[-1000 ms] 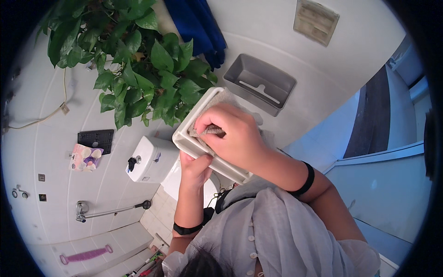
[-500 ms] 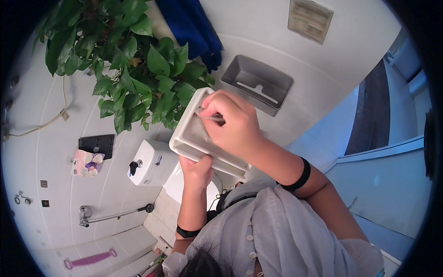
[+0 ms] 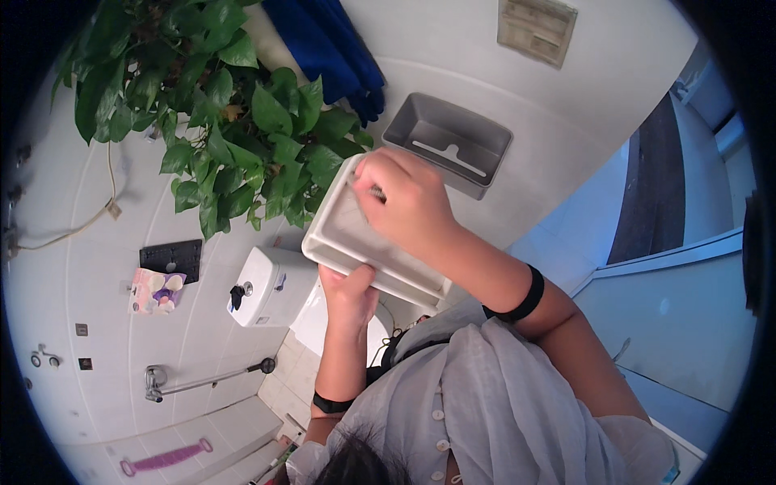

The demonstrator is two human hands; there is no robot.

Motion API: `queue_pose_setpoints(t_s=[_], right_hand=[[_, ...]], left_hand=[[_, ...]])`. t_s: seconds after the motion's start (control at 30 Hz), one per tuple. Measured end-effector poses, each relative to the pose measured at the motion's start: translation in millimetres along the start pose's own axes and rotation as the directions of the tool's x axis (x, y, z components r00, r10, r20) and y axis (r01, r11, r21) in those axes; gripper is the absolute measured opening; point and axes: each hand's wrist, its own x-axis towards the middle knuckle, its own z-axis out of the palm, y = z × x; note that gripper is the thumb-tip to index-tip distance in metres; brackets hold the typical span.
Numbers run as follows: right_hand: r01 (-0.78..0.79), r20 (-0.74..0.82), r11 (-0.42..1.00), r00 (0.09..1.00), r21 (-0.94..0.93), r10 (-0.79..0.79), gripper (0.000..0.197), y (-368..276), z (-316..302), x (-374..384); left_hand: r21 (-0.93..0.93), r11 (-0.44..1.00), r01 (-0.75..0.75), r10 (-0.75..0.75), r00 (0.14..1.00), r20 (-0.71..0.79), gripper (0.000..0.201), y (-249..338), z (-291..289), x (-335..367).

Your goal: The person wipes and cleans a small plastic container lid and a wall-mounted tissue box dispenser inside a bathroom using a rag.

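A white plastic tray or drawer (image 3: 347, 226), rectangular with raised walls, is tilted in front of my body. My left hand (image 3: 349, 293) grips its near wall from below, thumb over the edge. My right hand (image 3: 408, 194) is closed inside the tray at its far end. Between its curled fingers shows a small grey, ridged or coiled thing (image 3: 377, 193), perhaps a wire scrubber; most of it is hidden. The fingers also cover part of the tray's far rim.
A leafy green plant (image 3: 275, 137) hangs at the far left, close to the tray. Beyond my right hand, a grey wall bin (image 3: 453, 141) is fixed to the white wall. A toilet (image 3: 279, 287) stands below left. Blue cloth (image 3: 331, 48) hangs at the back.
My right hand has shifted slightly toward the tray's far rim, its fingers curled tighter so less of the grey thing shows. My left hand keeps its grip; the tray's angle has changed a little.
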Motion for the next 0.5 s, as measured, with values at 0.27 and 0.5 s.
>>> queue_pose_setpoints(t_s=[0.27,0.5], right_hand=[[0.004,0.03,0.999,1.0,0.047,-0.005,0.015,-8.6,1.7,-11.1],[-0.004,-0.129,1.0,0.992,-0.018,0.002,0.018,6.2,2.6,0.2]], left_hand=[[0.024,1.0,0.017,-0.017,1.0,-0.019,0.064,-0.1,1.8,2.8],[0.18,0.975,-0.13,0.146,0.986,-0.076,0.057,-10.4,8.3,-1.4]])
